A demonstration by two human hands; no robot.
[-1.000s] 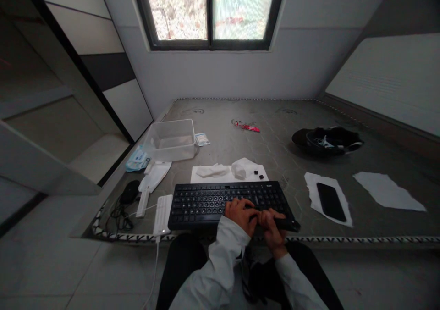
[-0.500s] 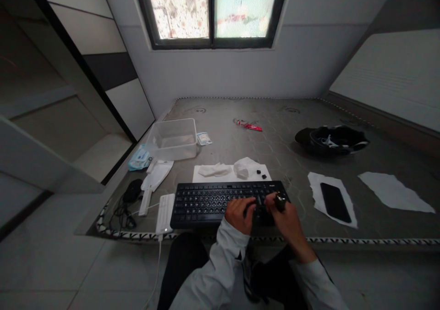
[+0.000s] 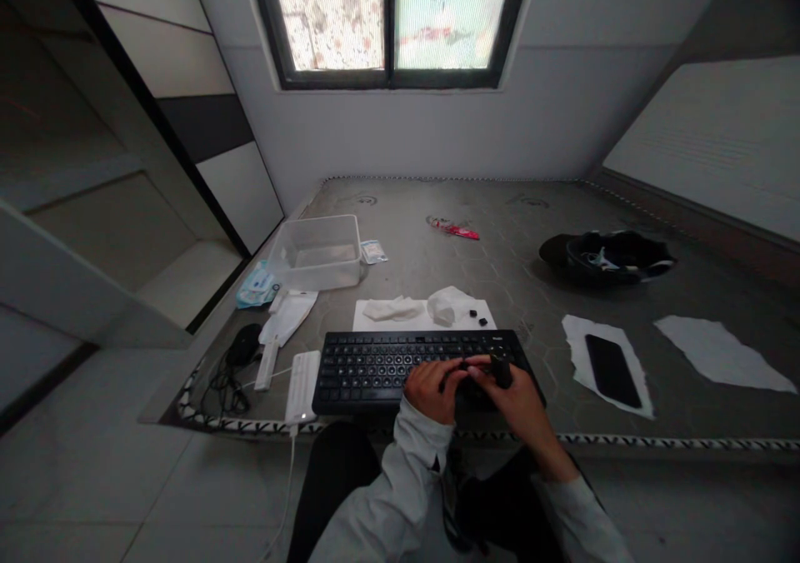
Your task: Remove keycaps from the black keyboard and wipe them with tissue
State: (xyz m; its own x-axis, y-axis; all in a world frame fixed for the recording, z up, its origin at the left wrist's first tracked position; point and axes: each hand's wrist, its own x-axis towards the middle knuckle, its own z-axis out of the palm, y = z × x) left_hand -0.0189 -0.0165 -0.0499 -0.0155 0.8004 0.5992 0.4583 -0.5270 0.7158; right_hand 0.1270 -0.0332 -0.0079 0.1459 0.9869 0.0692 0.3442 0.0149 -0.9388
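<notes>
A black keyboard [image 3: 366,371] lies near the front edge, its left and middle keys in plain sight. Over its right part, my left hand [image 3: 431,390] is closed in a pinch, and what it holds is too small to make out. My right hand [image 3: 516,396] is closed around a dark, stubby-handled tool [image 3: 501,370], whose tip is hidden. The fingertips of both hands meet above the keys. Behind the keyboard, two small black keycaps [image 3: 473,314] rest on a white sheet [image 3: 381,325] beside crumpled tissue [image 3: 447,305].
Left of the keyboard are a white power strip [image 3: 302,386], a black mouse [image 3: 243,345] with its cable and a clear plastic box [image 3: 325,255]. A phone [image 3: 612,370] on paper and a black cap [image 3: 606,255] are to the right. Farther back lies a red-tagged item [image 3: 459,230].
My right hand has moved slightly left, bringing its fingertips against those of my left hand. The dark tool has turned more upright. The view has shifted slightly.
</notes>
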